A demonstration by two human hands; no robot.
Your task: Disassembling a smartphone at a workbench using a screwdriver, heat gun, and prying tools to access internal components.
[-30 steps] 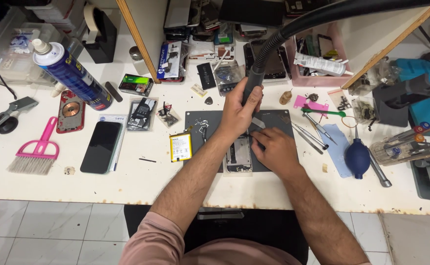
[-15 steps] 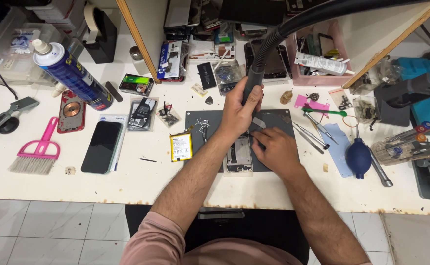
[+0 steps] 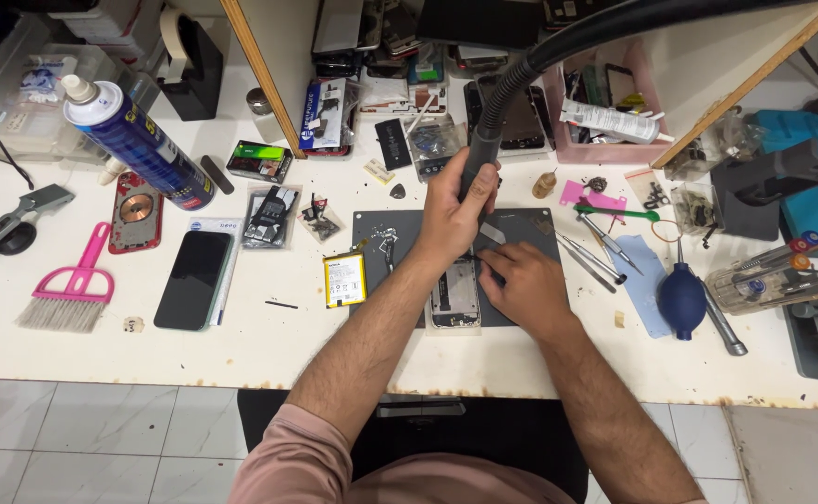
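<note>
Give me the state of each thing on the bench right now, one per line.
left hand: gripping the hose nozzle
right hand: resting on the opened phone, fingers pinched at its top edge
hose nozzle: pointed down at the mat
opened phone: back off, flat on the mat
black phone: screen dark, lying flat
battery: out, loose on the table
spray can: capped, tilted
blue air blower: lying unused

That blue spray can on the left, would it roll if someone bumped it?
Probably. The blue spray can is a smooth cylinder that looks tilted rather than upright, so a nudge might roll it toward the red phone back. Its metal body likely feels stiff and slippery.
</note>
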